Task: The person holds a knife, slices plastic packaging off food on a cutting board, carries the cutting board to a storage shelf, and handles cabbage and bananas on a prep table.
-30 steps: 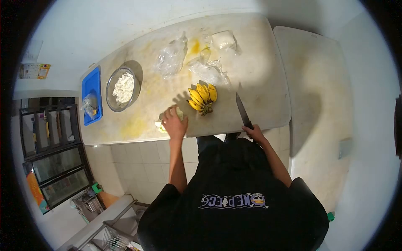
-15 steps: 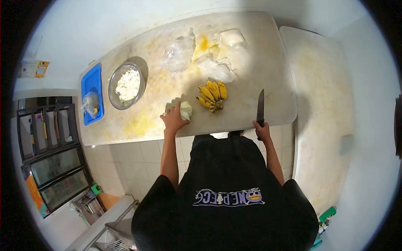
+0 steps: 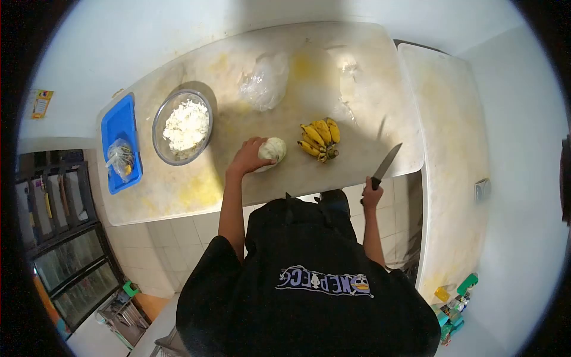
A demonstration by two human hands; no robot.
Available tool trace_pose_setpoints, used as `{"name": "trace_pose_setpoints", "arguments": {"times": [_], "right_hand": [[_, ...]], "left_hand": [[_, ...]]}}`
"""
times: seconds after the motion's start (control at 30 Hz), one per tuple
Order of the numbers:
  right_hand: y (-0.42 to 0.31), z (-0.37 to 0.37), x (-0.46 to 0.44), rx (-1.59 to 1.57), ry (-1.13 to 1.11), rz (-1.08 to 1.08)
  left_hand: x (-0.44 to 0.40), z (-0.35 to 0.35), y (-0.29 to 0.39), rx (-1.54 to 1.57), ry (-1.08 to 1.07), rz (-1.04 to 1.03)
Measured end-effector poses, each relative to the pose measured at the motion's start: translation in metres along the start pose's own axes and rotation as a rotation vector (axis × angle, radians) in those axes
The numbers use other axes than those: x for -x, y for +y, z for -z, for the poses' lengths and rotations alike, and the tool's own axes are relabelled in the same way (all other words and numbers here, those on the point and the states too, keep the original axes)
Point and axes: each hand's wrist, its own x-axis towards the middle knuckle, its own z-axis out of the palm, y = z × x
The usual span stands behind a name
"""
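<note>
On the table's near side, my left hand (image 3: 251,156) has its fingers round a pale green cabbage piece (image 3: 272,151) that rests on the tabletop. My right hand (image 3: 372,195) grips a knife (image 3: 386,163) by its dark handle at the front edge, the blade pointing up and to the right over the table. Between the two hands lies a bunch of yellow bananas (image 3: 321,138), touched by neither.
A glass bowl (image 3: 157,132) of shredded white food stands left, beside a blue tray (image 3: 126,122) holding a tied plastic bag (image 3: 120,156). Clear plastic bags (image 3: 264,82) lie farther back. A second table (image 3: 443,149) adjoins on the right.
The cabbage piece has turned and shows more beside my left hand. My right hand has swung the knife, its tip now farther right. The whole view has shifted somewhat.
</note>
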Motion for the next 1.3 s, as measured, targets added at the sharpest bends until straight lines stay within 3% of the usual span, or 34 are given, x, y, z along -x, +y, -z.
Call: {"name": "trace_pose_setpoints", "arguments": {"times": [0.03,0.07,0.13,0.17,0.23,0.53,0.63,0.67,0.73,0.83,0.93,1.07,1.13,1.2,1.3], "right_hand": [[0.002,-0.013,0.020,-0.108,0.040,0.021],[0.016,-0.025,0.035,-0.061,0.031,0.064],[0.028,-0.049,0.067,0.041,0.015,0.162],[0.020,-0.050,0.075,0.230,-0.072,0.287],[0.008,-0.050,0.075,0.355,-0.262,0.283],[-0.029,-0.100,0.075,0.350,-0.544,0.340],[-0.026,-0.116,0.087,0.322,-0.634,0.186],[-0.025,-0.118,0.087,0.407,-0.656,0.201],[-0.021,-0.119,0.089,0.405,-0.638,0.198],[-0.014,-0.118,0.090,0.377,-0.592,0.183],[-0.015,-0.117,0.086,0.357,-0.556,0.144],[0.000,-0.119,0.075,0.402,-0.567,0.097],[0.009,-0.120,0.070,0.376,-0.568,0.104],[0.007,-0.121,0.069,0.350,-0.574,0.116],[-0.009,-0.119,0.073,0.213,-0.622,-0.073]], "left_hand": [[0.006,-0.003,-0.005,-0.013,0.067,-0.059],[0.011,-0.006,-0.009,-0.002,0.053,-0.054],[0.022,-0.013,-0.013,0.105,0.243,-0.109],[0.027,-0.015,-0.012,0.112,0.244,-0.101],[0.034,-0.020,-0.009,0.098,0.379,-0.153],[0.046,-0.027,-0.013,0.210,0.537,-0.267],[0.042,-0.039,-0.020,0.372,0.695,-0.111],[0.039,-0.044,-0.025,0.367,0.701,-0.108],[0.033,-0.050,-0.032,0.838,0.700,0.177],[0.029,-0.044,-0.042,0.849,0.604,0.277],[0.031,-0.033,-0.046,0.966,0.526,0.288],[0.019,-0.023,-0.064,0.876,0.386,0.277],[0.017,-0.016,-0.068,1.093,0.273,0.388],[0.013,-0.017,-0.073,1.112,0.310,0.332],[0.010,-0.018,-0.077,1.083,0.393,0.247]]}}
